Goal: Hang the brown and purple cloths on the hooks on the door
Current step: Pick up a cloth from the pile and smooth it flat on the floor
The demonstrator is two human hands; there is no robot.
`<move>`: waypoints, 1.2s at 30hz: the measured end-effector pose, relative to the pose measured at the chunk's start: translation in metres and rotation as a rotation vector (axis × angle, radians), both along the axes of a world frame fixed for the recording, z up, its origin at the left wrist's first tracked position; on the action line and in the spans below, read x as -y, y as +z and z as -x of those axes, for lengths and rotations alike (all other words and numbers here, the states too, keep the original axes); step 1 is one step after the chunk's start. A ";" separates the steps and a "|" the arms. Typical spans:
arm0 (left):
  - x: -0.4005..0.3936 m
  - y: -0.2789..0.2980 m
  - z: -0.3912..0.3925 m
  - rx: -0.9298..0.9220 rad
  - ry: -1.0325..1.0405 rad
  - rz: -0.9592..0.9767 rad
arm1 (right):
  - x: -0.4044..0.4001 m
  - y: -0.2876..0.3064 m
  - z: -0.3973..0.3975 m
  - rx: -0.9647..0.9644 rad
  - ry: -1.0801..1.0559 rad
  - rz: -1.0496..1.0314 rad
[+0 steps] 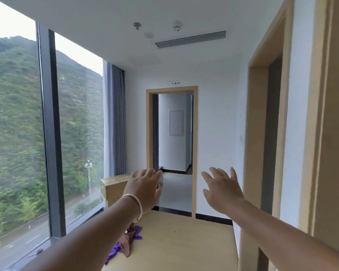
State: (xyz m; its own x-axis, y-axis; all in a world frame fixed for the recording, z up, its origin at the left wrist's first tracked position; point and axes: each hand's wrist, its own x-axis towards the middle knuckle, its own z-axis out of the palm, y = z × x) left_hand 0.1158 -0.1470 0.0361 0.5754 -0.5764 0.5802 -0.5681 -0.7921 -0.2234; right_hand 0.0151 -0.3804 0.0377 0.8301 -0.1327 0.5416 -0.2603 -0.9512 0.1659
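Note:
A brown cloth (128, 242) and a purple cloth (115, 251) lie bunched together on a light wooden tabletop (184, 241), partly hidden under my left forearm. My left hand (145, 189), with a pale bracelet on the wrist, is raised well above the cloths with its fingers spread and nothing in it. My right hand (222, 189) is held up at the same height to the right, fingers apart and empty. A wooden door panel (335, 133) fills the right edge of the view. No hooks are visible.
A floor-to-ceiling window (18, 133) with a dark frame runs along the left. Beyond the table stands a wooden cabinet (114, 189). An open doorway (172, 149) faces me in the far white wall, and a second doorway (268, 133) opens on the right.

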 end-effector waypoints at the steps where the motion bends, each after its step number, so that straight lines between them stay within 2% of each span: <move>1: 0.011 -0.004 -0.008 -0.002 -0.011 -0.006 | 0.008 -0.006 -0.002 -0.016 -0.016 -0.005; 10: 0.098 -0.036 -0.100 -0.066 -0.044 -0.086 | 0.079 -0.040 -0.054 -0.091 -0.157 -0.037; 17: 0.143 -0.031 -0.211 -0.064 -0.038 -0.100 | 0.120 -0.025 -0.137 -0.090 -0.293 -0.055; 22: 0.170 -0.026 -0.286 -0.095 -0.087 -0.043 | 0.139 -0.023 -0.201 -0.090 -0.322 -0.103; 28: 0.204 -0.039 -0.345 -0.131 -0.120 -0.061 | 0.166 -0.035 -0.258 -0.120 -0.337 -0.117; 36: 0.282 -0.048 -0.434 -0.133 -0.121 -0.078 | 0.246 -0.045 -0.358 -0.126 -0.318 -0.143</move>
State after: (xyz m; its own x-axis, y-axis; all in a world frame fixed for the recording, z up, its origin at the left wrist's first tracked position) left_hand 0.5502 -0.4286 -0.0120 0.5683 -0.6859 0.4546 -0.6865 -0.6998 -0.1976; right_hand 0.3733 -0.6263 -0.0072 0.7941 -0.4617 0.3953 -0.5326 -0.8419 0.0865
